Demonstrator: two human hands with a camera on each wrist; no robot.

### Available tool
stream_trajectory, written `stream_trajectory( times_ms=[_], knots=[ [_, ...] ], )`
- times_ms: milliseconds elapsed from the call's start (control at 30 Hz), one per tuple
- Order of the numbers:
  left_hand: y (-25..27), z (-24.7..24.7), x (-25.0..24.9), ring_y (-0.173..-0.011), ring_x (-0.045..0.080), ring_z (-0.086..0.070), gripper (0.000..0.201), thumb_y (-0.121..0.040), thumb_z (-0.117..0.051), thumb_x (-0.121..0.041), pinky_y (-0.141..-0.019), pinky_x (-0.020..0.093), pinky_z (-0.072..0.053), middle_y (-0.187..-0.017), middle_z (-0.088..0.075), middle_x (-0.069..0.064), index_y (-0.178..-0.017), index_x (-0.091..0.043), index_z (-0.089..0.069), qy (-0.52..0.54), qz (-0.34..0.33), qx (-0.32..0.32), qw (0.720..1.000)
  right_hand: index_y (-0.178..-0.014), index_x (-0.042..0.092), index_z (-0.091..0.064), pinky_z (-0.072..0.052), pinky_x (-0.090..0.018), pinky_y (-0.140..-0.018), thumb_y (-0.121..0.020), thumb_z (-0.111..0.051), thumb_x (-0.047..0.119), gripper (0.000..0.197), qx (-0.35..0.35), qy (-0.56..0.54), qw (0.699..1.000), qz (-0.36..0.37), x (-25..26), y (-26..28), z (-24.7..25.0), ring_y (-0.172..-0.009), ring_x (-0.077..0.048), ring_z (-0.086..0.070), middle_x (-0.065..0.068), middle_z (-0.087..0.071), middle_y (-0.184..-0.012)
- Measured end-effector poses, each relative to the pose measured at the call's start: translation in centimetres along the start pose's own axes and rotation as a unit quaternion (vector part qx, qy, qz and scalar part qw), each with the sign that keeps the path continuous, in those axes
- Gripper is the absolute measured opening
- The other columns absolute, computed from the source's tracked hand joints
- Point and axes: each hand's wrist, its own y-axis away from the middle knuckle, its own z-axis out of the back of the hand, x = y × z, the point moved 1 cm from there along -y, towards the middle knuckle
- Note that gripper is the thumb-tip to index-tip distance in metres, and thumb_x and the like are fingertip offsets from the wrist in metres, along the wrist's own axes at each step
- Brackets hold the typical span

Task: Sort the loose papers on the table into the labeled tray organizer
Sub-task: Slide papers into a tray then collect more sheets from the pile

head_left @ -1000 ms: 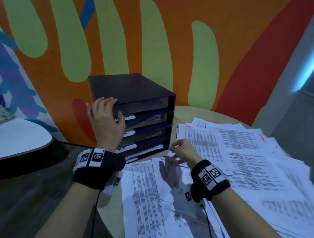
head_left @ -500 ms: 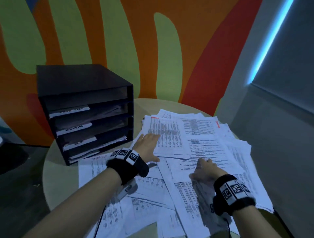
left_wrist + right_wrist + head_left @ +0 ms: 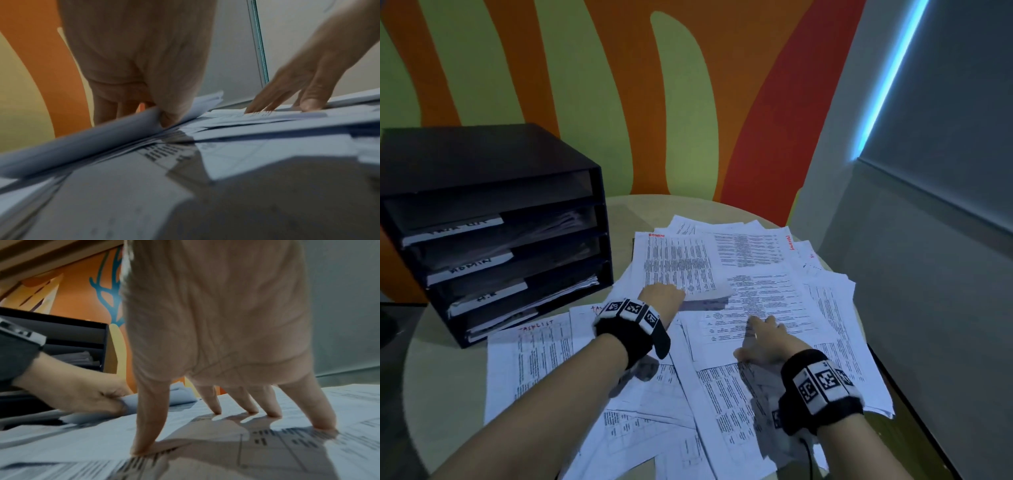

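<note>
Nearest, the right hand (image 3: 763, 342) is pressing spread, straight fingers (image 3: 213, 404) flat onto the loose papers (image 3: 774, 301) covering the round table (image 3: 441, 394), gripping nothing. Just beyond, the left hand (image 3: 662, 296) is pinching the near edge of a printed sheet (image 3: 678, 263), thumb and fingers curled round it, lifting that edge. Further left, the black tray organizer (image 3: 493, 226) is standing at the table's back, papers lying in its labeled shelves.

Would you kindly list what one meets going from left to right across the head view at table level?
tray organizer → TASKLIST sheet → left hand gripping the ADMIN sheet → right hand pressing on the papers → grey wall.
</note>
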Motion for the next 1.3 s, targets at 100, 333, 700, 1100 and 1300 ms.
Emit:
stream_trajectory(
  times_ms=[100,333,700,1100,1300],
  knots=[
    [2.2,0.7,-1.0,-0.093,0.028,-0.063,0.022,-0.090,-0.052,0.000,-0.070,0.036,-0.050,-0.103,-0.065,0.010,-0.109,-0.008,-0.060,0.001,-0.040,-0.006,0.999,-0.121,0.011,-0.044,-0.039,-0.034,-0.093,-0.097,-0.052,0.031,0.032,-0.034,-0.147,0.988,0.034,-1.8,-0.7,0.6,-0.111,-0.023,-0.050,-0.005,-0.049,-0.122],
    [9.3,0.1,-2.6,-0.068,0.027,-0.050,0.014,-0.089,-0.052,-0.015,-0.057,0.028,-0.033,-0.083,-0.064,0.011,-0.096,-0.013,-0.064,0.076,-0.181,0.005,0.980,-0.127,0.005,-0.053,-0.045,-0.033,-0.078,-0.093,-0.062,0.036,0.047,-0.135,-0.482,0.866,0.015,-3.9,1.3,0.7,-0.108,-0.028,-0.062,-0.016,-0.066,-0.114],
    [5.9,-2.0,3.3,-0.117,0.027,-0.050,0.065,-0.090,-0.067,-0.016,-0.091,0.039,-0.054,-0.146,-0.036,0.009,-0.144,-0.010,-0.033,0.615,0.161,-0.049,0.770,-0.132,0.007,-0.050,-0.048,-0.028,-0.068,-0.085,-0.073,0.017,0.053,-0.124,-0.497,0.859,0.013,-3.6,2.7,-0.9,-0.085,-0.022,-0.064,-0.018,-0.066,-0.105],
    [3.4,-2.7,1.2,-0.059,0.016,-0.023,0.057,-0.079,-0.070,0.004,-0.066,0.028,-0.024,-0.063,-0.018,0.000,-0.059,-0.020,-0.023,0.667,0.155,-0.110,0.721,-0.133,0.006,-0.047,-0.053,-0.040,-0.075,-0.083,-0.075,0.011,0.058,-0.113,-0.573,0.812,-0.008,-4.6,2.8,-1.7,-0.077,-0.028,-0.058,-0.021,-0.058,-0.094],
    [5.1,-2.0,1.1,-0.078,0.015,-0.070,0.023,-0.080,-0.068,0.013,-0.064,0.015,-0.055,-0.099,-0.072,0.019,-0.102,0.014,-0.062,0.767,0.099,-0.028,0.634,-0.134,0.005,-0.045,-0.048,-0.046,-0.091,-0.079,-0.079,0.013,0.065,-0.134,-0.577,0.805,-0.023,-5.3,2.2,-1.6,-0.110,-0.032,-0.057,-0.018,-0.054,-0.122]
  ],
)
